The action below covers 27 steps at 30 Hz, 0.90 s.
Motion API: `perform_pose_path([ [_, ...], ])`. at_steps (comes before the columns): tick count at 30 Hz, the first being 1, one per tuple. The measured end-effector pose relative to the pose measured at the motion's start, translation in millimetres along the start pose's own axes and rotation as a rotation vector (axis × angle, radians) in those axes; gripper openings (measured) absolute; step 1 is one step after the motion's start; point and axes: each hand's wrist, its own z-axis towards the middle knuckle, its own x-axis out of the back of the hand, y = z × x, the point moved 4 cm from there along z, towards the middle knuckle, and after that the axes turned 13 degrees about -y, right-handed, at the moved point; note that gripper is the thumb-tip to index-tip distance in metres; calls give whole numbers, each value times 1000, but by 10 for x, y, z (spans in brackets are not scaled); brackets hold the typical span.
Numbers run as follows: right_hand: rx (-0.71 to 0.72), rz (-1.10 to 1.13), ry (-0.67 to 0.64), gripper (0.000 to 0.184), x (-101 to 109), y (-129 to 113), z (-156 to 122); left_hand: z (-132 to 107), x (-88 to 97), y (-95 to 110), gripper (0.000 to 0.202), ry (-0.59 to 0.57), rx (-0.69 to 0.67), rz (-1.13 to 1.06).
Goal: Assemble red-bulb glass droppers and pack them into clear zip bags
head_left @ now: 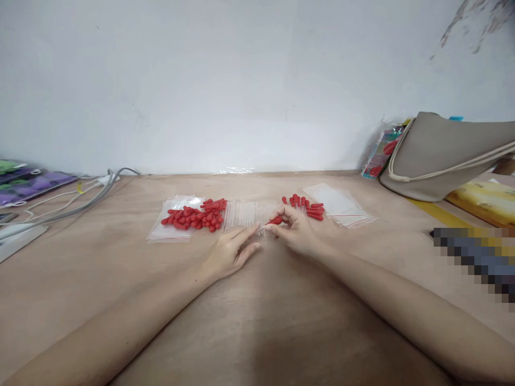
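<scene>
My right hand (295, 228) pinches a red rubber dropper bulb (276, 220) between thumb and fingers. A thin clear tube seems to run from the bulb toward my left hand (235, 247); its end is too small to make out. The left hand's fingers are stretched out and its thumb stands apart, with the fingertips close to that tube. Just beyond lies a row of clear dropper tubes (240, 213). Left of the row is a heap of loose red bulbs (193, 219), partly on clear plastic bags (161, 231). Several droppers with red bulbs (315, 211) lie right of my right hand.
More flat zip bags (338, 206) lie at the right. A grey-beige drawstring bag (446, 155) and a packet (380, 153) stand by the wall at the far right. Cables (102, 187) and a purple-green item (36, 185) are at the left.
</scene>
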Motion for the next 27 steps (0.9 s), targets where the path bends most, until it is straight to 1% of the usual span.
perform_pose_path([
  [2, -36, 42, 36, 30, 130, -21, 111, 1, 35, -18, 45, 12, 66, -6],
  [4, -58, -15, 96, 35, 348, -46, 242, 5, 59, -35, 43, 16, 125, 13],
  [7, -125, -213, 222, 42, 736, -33, 421, 16, 45, -47, 32, -16, 155, 59],
  [8, -169, -311, 246, 40, 842, -8, 469, 19, 32, -48, 28, -29, 151, 70],
  [10, -272, -515, 222, 27, 973, 76, 552, 20, 7, -52, 22, -43, 144, 85],
  [12, -363, -707, 141, 18, 1002, 188, 612, 18, -8, -58, 19, -52, 147, 95],
  [15, -439, -866, 51, 20, 946, 343, 662, 16, -15, -63, 17, -72, 162, 106],
  [19, -473, -919, -4, 23, 874, 435, 705, 19, -11, -63, 16, -86, 175, 113],
  [25, -520, -996, -51, 25, 829, 410, 705, 24, -18, -69, 16, -104, 187, 111],
  [27, -537, -1015, -63, 29, 813, 403, 687, 24, -18, -68, 16, -108, 190, 109],
])
